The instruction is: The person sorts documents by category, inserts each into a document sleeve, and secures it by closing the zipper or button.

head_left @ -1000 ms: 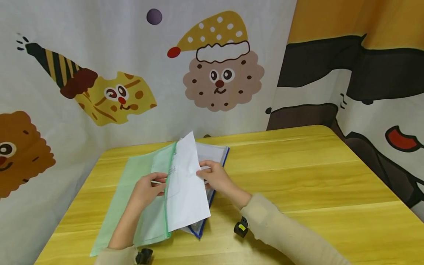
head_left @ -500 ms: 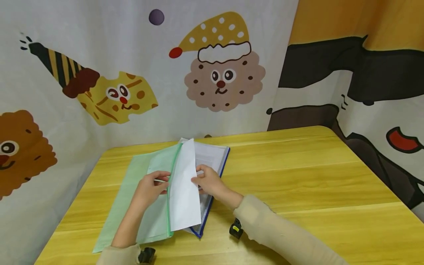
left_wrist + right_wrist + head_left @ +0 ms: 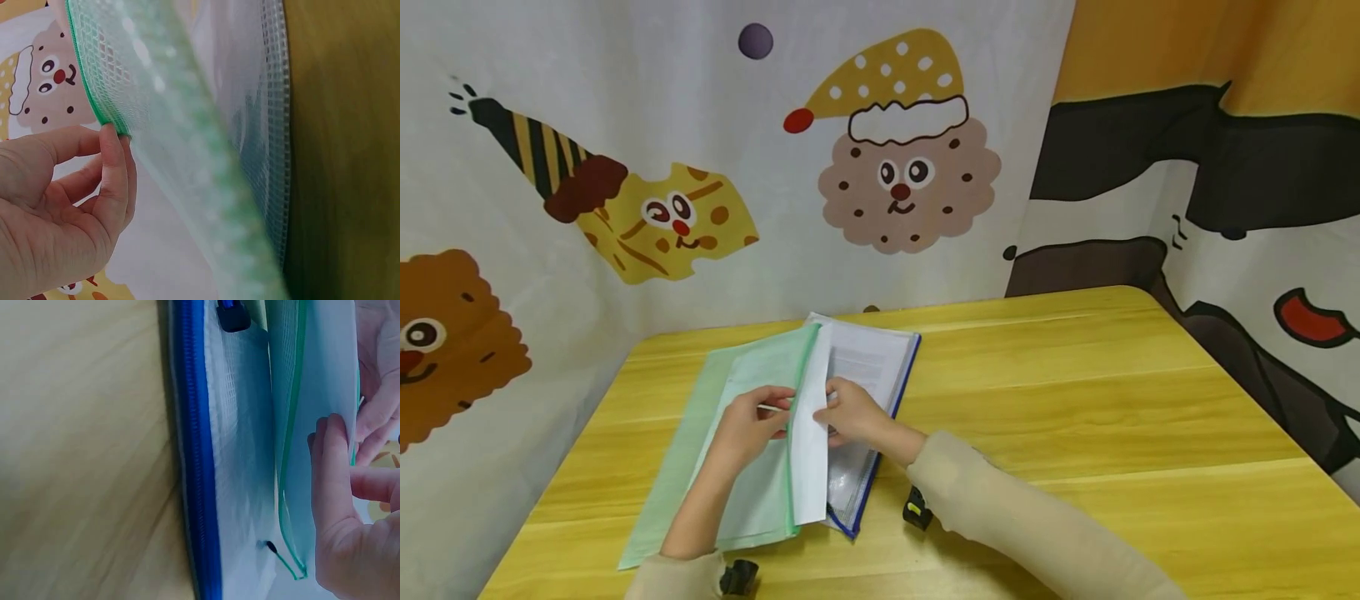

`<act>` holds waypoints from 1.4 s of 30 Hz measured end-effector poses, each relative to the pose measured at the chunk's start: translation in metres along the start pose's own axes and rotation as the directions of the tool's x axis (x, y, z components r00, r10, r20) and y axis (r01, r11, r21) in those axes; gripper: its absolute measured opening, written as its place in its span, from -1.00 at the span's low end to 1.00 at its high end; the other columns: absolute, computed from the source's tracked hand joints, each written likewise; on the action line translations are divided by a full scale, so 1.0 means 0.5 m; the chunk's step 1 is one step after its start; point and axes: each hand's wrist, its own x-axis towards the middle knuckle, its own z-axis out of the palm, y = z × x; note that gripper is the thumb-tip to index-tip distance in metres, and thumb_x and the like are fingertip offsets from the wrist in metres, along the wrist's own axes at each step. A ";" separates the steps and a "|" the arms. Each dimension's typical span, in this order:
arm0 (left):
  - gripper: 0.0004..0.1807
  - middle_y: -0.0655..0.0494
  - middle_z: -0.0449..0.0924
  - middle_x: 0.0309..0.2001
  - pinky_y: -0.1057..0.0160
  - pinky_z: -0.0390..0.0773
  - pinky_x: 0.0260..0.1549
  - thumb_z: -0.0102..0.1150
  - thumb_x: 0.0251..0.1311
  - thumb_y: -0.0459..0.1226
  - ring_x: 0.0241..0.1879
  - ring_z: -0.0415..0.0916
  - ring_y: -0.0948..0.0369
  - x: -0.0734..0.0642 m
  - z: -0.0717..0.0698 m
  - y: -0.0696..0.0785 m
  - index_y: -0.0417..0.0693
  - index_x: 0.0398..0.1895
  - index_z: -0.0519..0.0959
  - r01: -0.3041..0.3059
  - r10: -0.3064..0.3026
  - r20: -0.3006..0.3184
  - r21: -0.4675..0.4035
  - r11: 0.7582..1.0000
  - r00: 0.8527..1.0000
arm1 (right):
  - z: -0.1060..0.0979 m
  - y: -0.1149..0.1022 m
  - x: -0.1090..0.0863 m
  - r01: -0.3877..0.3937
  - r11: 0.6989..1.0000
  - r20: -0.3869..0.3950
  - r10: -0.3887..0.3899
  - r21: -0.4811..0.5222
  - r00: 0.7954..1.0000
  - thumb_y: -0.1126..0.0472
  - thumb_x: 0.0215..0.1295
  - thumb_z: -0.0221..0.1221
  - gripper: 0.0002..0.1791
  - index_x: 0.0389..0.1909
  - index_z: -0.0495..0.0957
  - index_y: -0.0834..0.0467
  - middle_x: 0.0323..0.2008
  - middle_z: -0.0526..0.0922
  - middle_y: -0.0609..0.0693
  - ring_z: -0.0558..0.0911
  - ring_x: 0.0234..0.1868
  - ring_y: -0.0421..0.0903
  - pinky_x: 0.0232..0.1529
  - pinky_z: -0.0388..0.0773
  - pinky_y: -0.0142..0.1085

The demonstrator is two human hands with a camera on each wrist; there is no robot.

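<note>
A translucent green zip pouch [image 3: 756, 496] lies on the left part of the table, its mouth facing right. My left hand [image 3: 745, 429] pinches the green-edged lip of the mouth between thumb and fingers, as the left wrist view shows. White paper [image 3: 810, 475] sits partly inside, with a narrow strip sticking out to the right. The right hand [image 3: 853, 412] pinches that paper's outer edge, thumb on one face and fingers on the other. Beneath both lies a clear mesh pouch with a blue zip [image 3: 200, 450], printed sheets showing through it.
The yellow wood-grain table [image 3: 1075, 400] extends to the right of the pouches. A curtain with cartoon prints [image 3: 910, 183] hangs behind the table's far edge. In the right wrist view a black zip pull [image 3: 234, 317] sits on the blue-zip pouch.
The paper has slid leftward into the green pouch, so less of it sticks out. My right hand has moved left with it; the left hand and pouch lip have shifted slightly right.
</note>
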 end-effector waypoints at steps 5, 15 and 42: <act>-0.65 -0.25 0.62 -0.08 0.32 0.71 -0.35 0.13 0.27 -0.49 -0.26 0.63 0.16 0.001 0.002 0.003 -0.34 0.13 0.56 -0.014 0.014 0.000 0.004 1.000 1.000 | 0.014 -0.009 0.008 -0.016 0.999 0.010 0.016 -0.037 1.000 0.38 0.33 0.18 -0.78 -0.05 0.44 0.30 -0.20 0.67 0.22 0.71 -0.39 0.01 -0.44 0.73 -0.27; -0.65 -0.22 0.62 -0.06 0.30 0.71 -0.34 0.11 0.28 -0.49 -0.22 0.66 0.11 0.000 0.008 0.018 -0.29 0.14 0.57 -0.038 0.038 0.020 0.015 0.999 0.999 | 0.040 -0.015 0.027 -0.046 0.996 0.051 0.050 -0.075 0.997 0.48 0.26 0.12 -0.76 -0.05 0.43 0.35 -0.44 0.60 0.15 0.64 -0.52 -0.04 -0.48 0.71 -0.28; -0.67 -0.13 0.61 -0.12 0.30 0.71 -0.35 0.12 0.27 -0.51 -0.22 0.61 0.15 -0.011 0.010 -0.006 -0.27 0.09 0.60 -0.028 0.028 -0.002 -0.022 0.999 1.000 | -0.125 -0.033 0.190 0.139 0.968 -0.358 -0.209 -0.210 0.910 0.37 0.47 -0.12 -0.64 0.14 0.54 0.25 0.17 0.61 0.16 0.56 0.23 0.08 0.12 0.57 -0.17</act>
